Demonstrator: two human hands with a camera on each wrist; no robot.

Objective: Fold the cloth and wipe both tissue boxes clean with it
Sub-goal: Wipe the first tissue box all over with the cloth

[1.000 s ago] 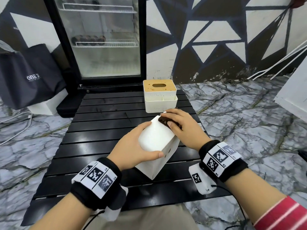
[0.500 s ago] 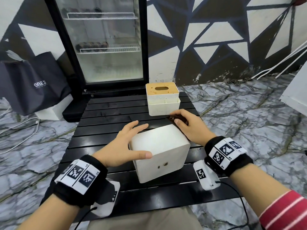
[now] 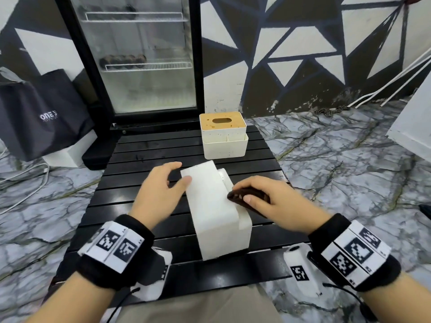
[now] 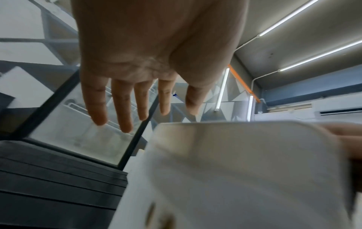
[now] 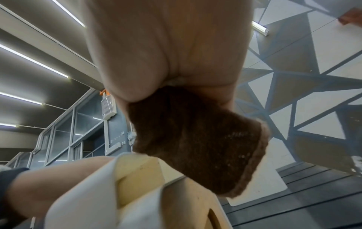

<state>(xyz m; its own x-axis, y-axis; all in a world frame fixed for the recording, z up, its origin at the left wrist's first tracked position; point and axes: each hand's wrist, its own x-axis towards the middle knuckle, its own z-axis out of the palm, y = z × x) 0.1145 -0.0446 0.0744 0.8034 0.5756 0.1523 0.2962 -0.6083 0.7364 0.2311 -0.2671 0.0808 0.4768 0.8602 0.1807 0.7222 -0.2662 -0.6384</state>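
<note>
The brown cloth (image 3: 248,198) is gripped by the right hand (image 3: 277,203) against the right side of the near tissue box (image 3: 217,213), whose long axis runs away from the person, while its left side is only touched by the spread, empty left hand (image 3: 158,194).

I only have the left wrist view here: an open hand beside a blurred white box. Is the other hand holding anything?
Observer: Yes. The right hand grips a folded brown cloth.
Operator: Is it touching the near tissue box?
Observer: Yes. The head view shows it pressed against that box's upper right edge.
Operator: Where is the other one?
Observer: The far tissue box has spots on its wooden lid. It stands untouched at the far edge of the table.
</note>
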